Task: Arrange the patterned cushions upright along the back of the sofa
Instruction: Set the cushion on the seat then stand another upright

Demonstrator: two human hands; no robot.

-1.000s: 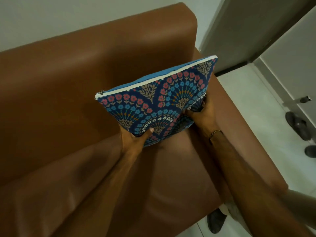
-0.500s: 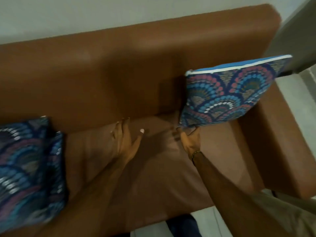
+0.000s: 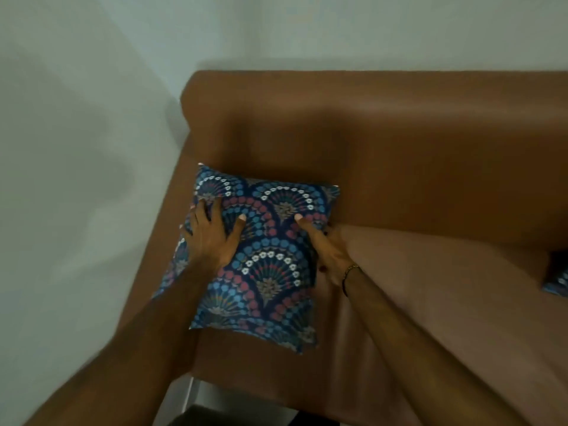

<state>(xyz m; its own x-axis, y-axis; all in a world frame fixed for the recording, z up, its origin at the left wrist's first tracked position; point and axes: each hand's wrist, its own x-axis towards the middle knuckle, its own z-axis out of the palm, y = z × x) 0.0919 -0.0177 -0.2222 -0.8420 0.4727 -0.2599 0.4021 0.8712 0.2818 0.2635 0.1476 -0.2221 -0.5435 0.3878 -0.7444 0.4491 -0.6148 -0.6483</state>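
left hand (image 3: pixel 212 238) and right hand (image 3: pixel 329 250), fingers spread, apparently clasp (view blurred) the patterned cushion (image 3: pixel 264 265) by its edges at the brown sofa (image 3: pixel 430 167) corner.

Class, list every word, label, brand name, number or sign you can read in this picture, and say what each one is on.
None: no readable text anywhere.
The patterned cushion under both hands carries only fan and flower motifs, no lettering.
The brown sofa and the wall are plain.
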